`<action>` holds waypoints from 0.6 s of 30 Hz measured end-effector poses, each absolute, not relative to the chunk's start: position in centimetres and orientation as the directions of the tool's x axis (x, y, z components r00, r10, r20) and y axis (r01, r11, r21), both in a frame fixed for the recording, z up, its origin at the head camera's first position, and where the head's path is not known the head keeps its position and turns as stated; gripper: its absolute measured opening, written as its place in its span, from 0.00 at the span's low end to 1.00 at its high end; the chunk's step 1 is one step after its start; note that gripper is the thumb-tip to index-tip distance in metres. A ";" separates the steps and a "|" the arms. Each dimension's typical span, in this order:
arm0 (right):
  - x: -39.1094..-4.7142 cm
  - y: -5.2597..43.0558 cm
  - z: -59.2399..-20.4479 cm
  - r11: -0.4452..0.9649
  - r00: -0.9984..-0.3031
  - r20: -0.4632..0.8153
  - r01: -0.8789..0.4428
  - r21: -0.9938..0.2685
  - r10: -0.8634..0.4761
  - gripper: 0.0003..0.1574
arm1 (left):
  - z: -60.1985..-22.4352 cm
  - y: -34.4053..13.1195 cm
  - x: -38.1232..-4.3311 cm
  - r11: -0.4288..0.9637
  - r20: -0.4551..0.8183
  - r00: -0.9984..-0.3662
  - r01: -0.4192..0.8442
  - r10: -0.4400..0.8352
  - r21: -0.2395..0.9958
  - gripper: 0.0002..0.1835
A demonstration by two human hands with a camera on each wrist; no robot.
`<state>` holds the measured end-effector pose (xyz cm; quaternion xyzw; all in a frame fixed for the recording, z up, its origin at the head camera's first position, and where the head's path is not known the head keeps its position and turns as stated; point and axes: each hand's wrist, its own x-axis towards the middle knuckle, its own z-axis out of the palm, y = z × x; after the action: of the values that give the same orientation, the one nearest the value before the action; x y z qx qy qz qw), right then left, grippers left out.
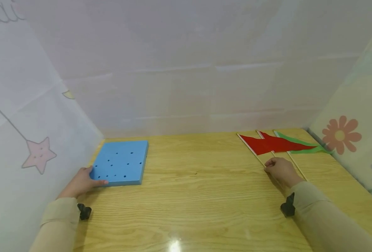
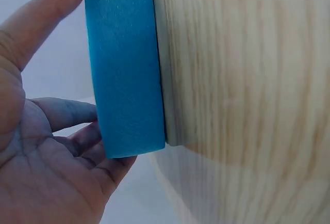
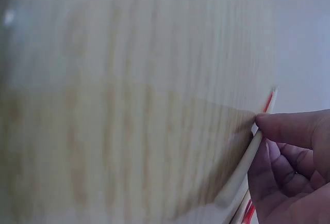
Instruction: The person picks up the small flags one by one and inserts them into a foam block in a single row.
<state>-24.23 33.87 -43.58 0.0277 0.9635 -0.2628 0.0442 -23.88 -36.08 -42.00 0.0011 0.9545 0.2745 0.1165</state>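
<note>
A blue board [image 1: 120, 159] dotted with several small holes lies flat on the table at the left. My left hand [image 1: 84, 182] holds its near left corner, thumb on the front edge and fingers round the left side. In the left wrist view, the board's thick blue side [image 2: 126, 74] rests on the wood. At the right lie a left red pennant flag [image 1: 252, 144], a second red one [image 1: 286, 144] and a green one [image 1: 308, 152], partly overlapping. My right hand [image 1: 281, 170] pinches the wooden stick [image 3: 240, 175] of the left red flag between thumb and index finger.
Wood-grained table [image 1: 195, 199] stretches between the two hands. A pale cloth wall [image 1: 186, 94] closes off the back, with printed side walls left and right. The green flag's stick [image 1: 296, 166] lies just right of the right hand.
</note>
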 end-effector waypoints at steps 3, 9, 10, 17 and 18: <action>-24.3 33.8 -43.4 0.864 -0.995 -0.096 0.071 -0.498 0.026 0.13 | -41.8 -36.0 -24.0 0.856 -0.227 -0.972 -0.062 0.065 0.513 0.70; -24.1 33.9 -43.4 0.841 -0.995 -0.096 0.077 -0.535 0.030 0.15 | -41.9 -36.1 -24.1 0.862 -0.227 -0.971 -0.056 0.069 0.504 0.70; -24.1 34.0 -43.4 0.832 -0.994 -0.104 0.087 -0.548 0.036 0.16 | -41.9 -36.2 -24.1 0.862 -0.225 -0.972 -0.053 0.072 0.504 0.69; -24.0 35.3 -43.1 0.689 -0.985 -0.157 0.161 -0.706 0.069 0.25 | -41.7 -36.4 -24.2 0.853 -0.225 -0.970 -0.039 0.094 0.520 0.67; -23.9 35.4 -42.9 0.658 -0.984 -0.163 0.166 -0.735 0.066 0.26 | -41.7 -36.4 -24.2 0.853 -0.223 -0.970 -0.037 0.094 0.521 0.68</action>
<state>-23.93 35.40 -42.92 0.0640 0.9084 -0.4087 0.0610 -24.20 -36.40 -41.70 0.0147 0.9549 0.2708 0.1209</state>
